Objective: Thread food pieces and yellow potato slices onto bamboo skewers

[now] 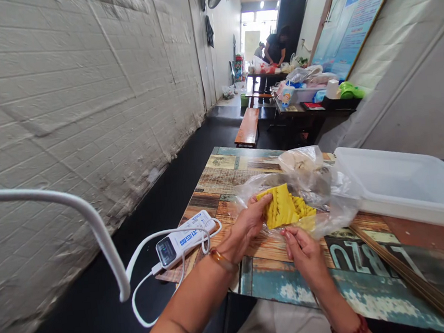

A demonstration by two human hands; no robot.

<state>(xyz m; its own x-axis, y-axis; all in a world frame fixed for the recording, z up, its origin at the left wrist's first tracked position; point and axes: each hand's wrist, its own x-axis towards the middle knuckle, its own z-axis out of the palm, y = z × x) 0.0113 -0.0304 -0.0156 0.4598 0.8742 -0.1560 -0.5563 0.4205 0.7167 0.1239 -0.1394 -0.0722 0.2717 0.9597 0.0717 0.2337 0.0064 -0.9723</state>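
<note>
My left hand (247, 226) pinches a yellow ridged sheet (280, 206) that sticks out of a clear plastic bag (327, 198) on the painted wooden table (279, 276). More yellow pieces lie inside the bag. My right hand (304, 250) is just below the sheet, fingers curled against the bag's lower edge. Whether it grips the bag or the sheet I cannot make out.
A white plastic tub (400, 181) stands at the right of the table. A white power bank with cable (184, 238) lies at the table's left edge. Thin bamboo skewers (409, 274) lie at the right front. A person (275, 49) works at a far table.
</note>
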